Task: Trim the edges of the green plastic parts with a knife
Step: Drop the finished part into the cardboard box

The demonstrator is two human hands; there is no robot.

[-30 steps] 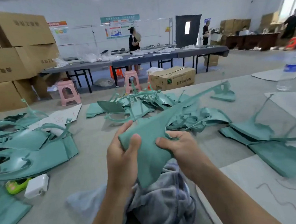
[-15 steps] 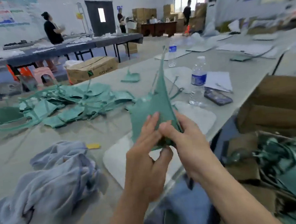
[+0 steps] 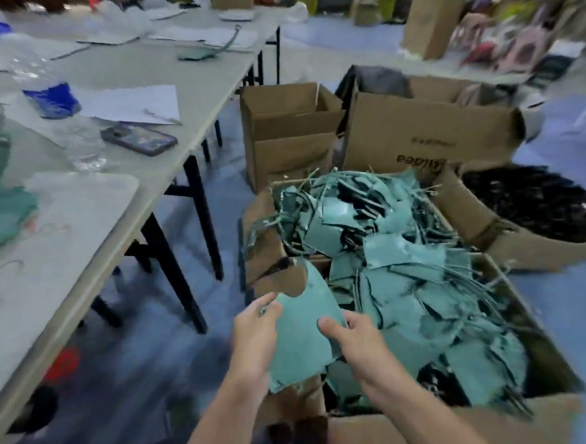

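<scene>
Both hands hold one green plastic part (image 3: 302, 338) over the near-left corner of the cardboard box (image 3: 434, 429) of green offcuts (image 3: 407, 266). The left hand (image 3: 254, 334) pinches its left edge; the right hand's (image 3: 357, 345) fingers (image 3: 327, 324) clamp the right. Its long axis runs away from the person, and the box lies directly below and to the right.

Only one piece of print can be made out at all — dark letters on the front wall of the large cardboard box (image 3: 427, 138) behind the carton of green offcuts. They stand upside down and partly cut off, and seem to read "idea". A fainter line of marks above them is blurred beyond reading. The blue label on the water bottle (image 3: 50, 96) is unreadable.
</scene>
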